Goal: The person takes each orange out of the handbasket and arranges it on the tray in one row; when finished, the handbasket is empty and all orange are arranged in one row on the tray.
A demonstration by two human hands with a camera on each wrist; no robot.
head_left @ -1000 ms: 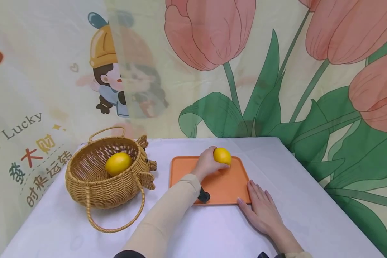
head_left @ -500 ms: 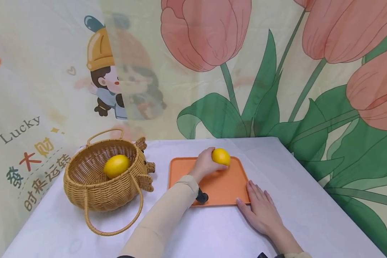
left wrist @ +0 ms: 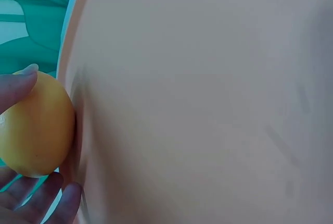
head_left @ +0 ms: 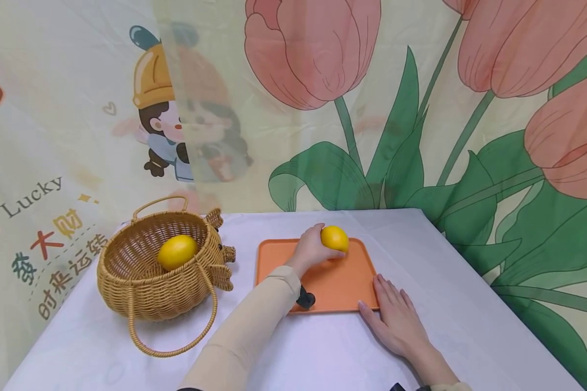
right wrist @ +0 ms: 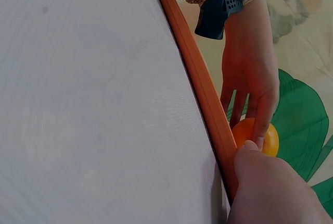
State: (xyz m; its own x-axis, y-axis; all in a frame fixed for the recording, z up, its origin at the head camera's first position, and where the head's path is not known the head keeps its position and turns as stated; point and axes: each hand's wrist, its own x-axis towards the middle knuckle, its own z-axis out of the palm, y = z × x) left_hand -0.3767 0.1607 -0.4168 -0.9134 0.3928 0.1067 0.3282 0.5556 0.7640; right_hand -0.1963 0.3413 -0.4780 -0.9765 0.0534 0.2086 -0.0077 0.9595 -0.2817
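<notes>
A yellow lemon (head_left: 335,239) is held in my left hand (head_left: 314,250) over the far right part of an orange tray (head_left: 339,288). In the left wrist view, the thumb lies on one side of the lemon (left wrist: 39,130) and the fingers on the other, beside the tray's rim. My right hand (head_left: 396,320) lies palm down at the tray's near right corner, its fingers extended along the edge. The right wrist view has its thumb (right wrist: 252,153) against the tray's rim (right wrist: 195,73). A second lemon (head_left: 178,252) sits inside a wicker basket (head_left: 161,298).
The basket stands on the left of the white-covered table (head_left: 323,353), its pig-like snout turned toward the tray. One basket handle (head_left: 173,354) hangs forward onto the cloth. Behind the table hangs a printed curtain (head_left: 313,179) with tulips.
The head view has shifted slightly. Both hands, the held lemon and the tray keep their places relative to one another.
</notes>
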